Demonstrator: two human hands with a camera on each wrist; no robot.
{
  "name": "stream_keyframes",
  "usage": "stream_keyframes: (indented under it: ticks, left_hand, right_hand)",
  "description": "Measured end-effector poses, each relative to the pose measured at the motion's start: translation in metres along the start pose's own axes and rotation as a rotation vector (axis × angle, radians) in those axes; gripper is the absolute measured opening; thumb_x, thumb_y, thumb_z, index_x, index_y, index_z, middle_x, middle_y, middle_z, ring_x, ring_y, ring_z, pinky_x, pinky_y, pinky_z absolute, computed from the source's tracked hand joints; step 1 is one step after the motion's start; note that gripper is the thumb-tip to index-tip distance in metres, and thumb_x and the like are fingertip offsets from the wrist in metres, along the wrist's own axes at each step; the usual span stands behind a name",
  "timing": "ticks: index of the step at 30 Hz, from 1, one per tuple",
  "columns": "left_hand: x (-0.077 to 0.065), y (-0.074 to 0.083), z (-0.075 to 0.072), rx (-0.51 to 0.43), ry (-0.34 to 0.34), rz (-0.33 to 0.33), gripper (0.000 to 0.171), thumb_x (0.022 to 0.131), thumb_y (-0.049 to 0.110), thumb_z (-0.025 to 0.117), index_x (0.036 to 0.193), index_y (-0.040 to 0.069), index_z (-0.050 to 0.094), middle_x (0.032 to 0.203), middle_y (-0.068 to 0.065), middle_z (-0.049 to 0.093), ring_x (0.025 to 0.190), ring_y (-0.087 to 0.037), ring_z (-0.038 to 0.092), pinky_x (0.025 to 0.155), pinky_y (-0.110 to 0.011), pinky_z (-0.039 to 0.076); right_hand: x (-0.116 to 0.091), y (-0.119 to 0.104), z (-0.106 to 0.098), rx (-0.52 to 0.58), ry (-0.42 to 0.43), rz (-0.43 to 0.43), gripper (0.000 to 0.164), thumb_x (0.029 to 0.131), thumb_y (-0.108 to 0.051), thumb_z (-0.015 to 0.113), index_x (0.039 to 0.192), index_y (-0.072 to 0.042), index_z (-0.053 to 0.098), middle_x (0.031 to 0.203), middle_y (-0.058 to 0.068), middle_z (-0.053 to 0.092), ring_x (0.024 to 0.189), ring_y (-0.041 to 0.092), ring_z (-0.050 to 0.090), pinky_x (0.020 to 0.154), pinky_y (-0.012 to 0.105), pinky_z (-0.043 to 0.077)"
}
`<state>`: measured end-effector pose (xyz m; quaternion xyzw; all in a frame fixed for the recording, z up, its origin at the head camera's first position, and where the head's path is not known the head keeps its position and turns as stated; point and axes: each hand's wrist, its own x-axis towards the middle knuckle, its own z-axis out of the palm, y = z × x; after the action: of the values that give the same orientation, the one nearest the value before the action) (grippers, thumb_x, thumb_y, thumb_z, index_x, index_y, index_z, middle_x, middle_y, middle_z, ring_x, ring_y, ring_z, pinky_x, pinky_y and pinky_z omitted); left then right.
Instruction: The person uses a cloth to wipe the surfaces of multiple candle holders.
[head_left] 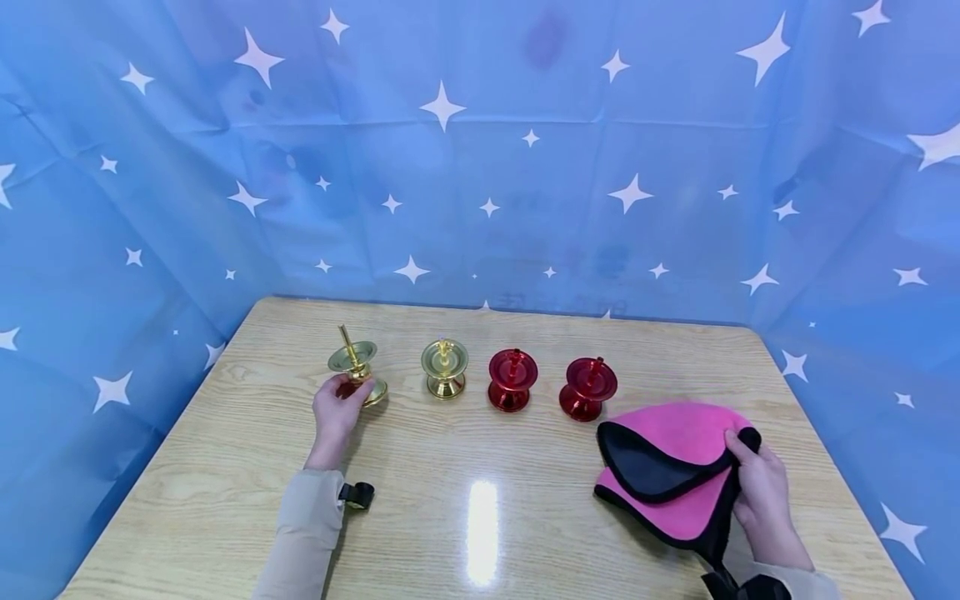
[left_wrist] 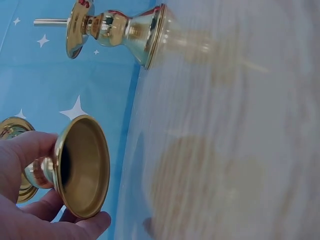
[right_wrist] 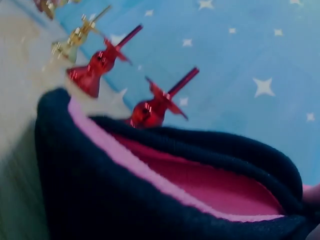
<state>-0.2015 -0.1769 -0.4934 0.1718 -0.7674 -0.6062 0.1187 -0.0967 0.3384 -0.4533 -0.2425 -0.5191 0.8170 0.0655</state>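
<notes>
My left hand (head_left: 336,417) grips a gold candle holder (head_left: 363,375) by its waist at the left of the table. In the left wrist view the holder is tilted, its hollow base (left_wrist: 86,167) facing the camera and raised off the tabletop. A second gold candle holder (head_left: 445,367) stands upright to its right. Two red candle holders (head_left: 513,375) (head_left: 585,390) continue the row. At the right, my right hand (head_left: 765,492) pinches the edge of a pink fabric pouch (head_left: 686,429) with black trim. Its mouth gapes in the right wrist view, showing the pink lining (right_wrist: 200,177).
The pale wooden table (head_left: 420,467) has a bright light reflection near its front. A blue curtain (head_left: 480,167) with white stars hangs behind and along both sides. The pouch lies close in front of the rightmost red holder.
</notes>
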Motion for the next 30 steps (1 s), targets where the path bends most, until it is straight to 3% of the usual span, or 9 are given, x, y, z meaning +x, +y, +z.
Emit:
stream_keyframes:
  ticks: [5,9,12,15,17,20,23,26,30]
  left_hand:
    - [0.003,-0.001,0.0,0.015,-0.002,-0.01,0.028,0.081,0.008,0.071,0.1,-0.009,0.059,0.099,-0.018,0.06,0.079,-0.008,0.051,0.062,-0.01,0.042]
    - [0.005,-0.002,-0.001,0.031,-0.003,-0.025,0.03,0.079,0.008,0.073,0.099,-0.009,0.06,0.096,-0.017,0.061,0.076,-0.007,0.051,0.061,-0.012,0.042]
    - [0.006,-0.004,-0.001,0.038,-0.007,-0.04,0.031,0.078,0.008,0.074,0.101,-0.01,0.062,0.096,-0.017,0.062,0.075,-0.006,0.051,0.061,-0.013,0.042]
    - [0.008,-0.006,-0.001,0.042,-0.011,-0.036,0.031,0.077,0.006,0.074,0.101,-0.011,0.063,0.097,-0.018,0.063,0.076,-0.006,0.051,0.061,-0.012,0.042]
    - [0.01,-0.006,0.0,0.043,-0.013,-0.026,0.032,0.076,0.006,0.075,0.102,-0.011,0.065,0.099,-0.018,0.063,0.076,-0.006,0.052,0.061,-0.012,0.043]
    - [0.012,-0.007,0.001,0.052,-0.01,-0.011,0.032,0.075,0.005,0.075,0.102,-0.01,0.066,0.1,-0.017,0.062,0.076,-0.004,0.052,0.063,-0.011,0.042]
    - [0.013,-0.008,0.003,0.064,-0.001,-0.006,0.032,0.074,0.004,0.076,0.102,-0.009,0.067,0.101,-0.017,0.062,0.075,-0.003,0.051,0.064,-0.011,0.041]
    - [0.014,-0.009,0.004,0.069,0.003,-0.001,0.033,0.073,0.003,0.076,0.102,-0.009,0.067,0.101,-0.018,0.063,0.076,-0.005,0.052,0.065,-0.011,0.041]
    - [0.015,-0.008,0.006,0.083,-0.009,-0.001,0.035,0.073,0.003,0.076,0.103,-0.01,0.066,0.103,-0.021,0.062,0.084,-0.015,0.057,0.067,-0.012,0.042]
  right_hand:
    - [0.006,0.0,0.0,-0.318,0.093,-0.057,0.019,0.092,-0.023,0.059,0.075,-0.031,0.064,0.074,-0.017,0.059,0.069,-0.005,0.055,0.061,0.012,0.045]
    - [0.009,0.002,-0.002,-0.67,0.14,-0.193,0.022,0.094,-0.024,0.054,0.073,-0.025,0.058,0.068,-0.017,0.05,0.066,-0.003,0.045,0.058,0.014,0.038]
    - [0.011,0.002,-0.006,-0.905,0.138,-0.299,0.02,0.095,-0.023,0.052,0.084,-0.008,0.06,0.069,-0.017,0.047,0.067,-0.001,0.041,0.059,0.017,0.036]
    - [0.011,0.0,-0.011,-1.065,0.128,-0.31,0.032,0.094,-0.028,0.053,0.098,0.003,0.059,0.079,-0.003,0.057,0.07,0.001,0.041,0.059,0.018,0.036]
    - [0.011,-0.003,-0.014,-1.135,0.106,-0.274,0.042,0.093,-0.034,0.055,0.103,0.007,0.055,0.092,0.015,0.06,0.076,0.008,0.046,0.059,0.018,0.037]
    - [0.011,-0.007,-0.017,-1.181,0.047,-0.181,0.058,0.09,-0.04,0.058,0.118,0.009,0.05,0.119,0.033,0.05,0.096,0.026,0.052,0.067,0.021,0.042]
    - [0.012,-0.011,-0.018,-1.206,-0.004,-0.113,0.068,0.088,-0.041,0.061,0.127,0.012,0.043,0.129,0.037,0.041,0.113,0.044,0.043,0.08,0.036,0.045]
    - [0.014,-0.014,-0.018,-1.232,-0.038,-0.077,0.075,0.088,-0.041,0.062,0.131,0.014,0.037,0.132,0.04,0.035,0.118,0.05,0.037,0.09,0.051,0.04]
    - [0.015,-0.015,-0.02,-1.303,-0.056,-0.12,0.071,0.086,-0.039,0.064,0.127,0.014,0.042,0.126,0.04,0.04,0.112,0.05,0.042,0.082,0.048,0.045]
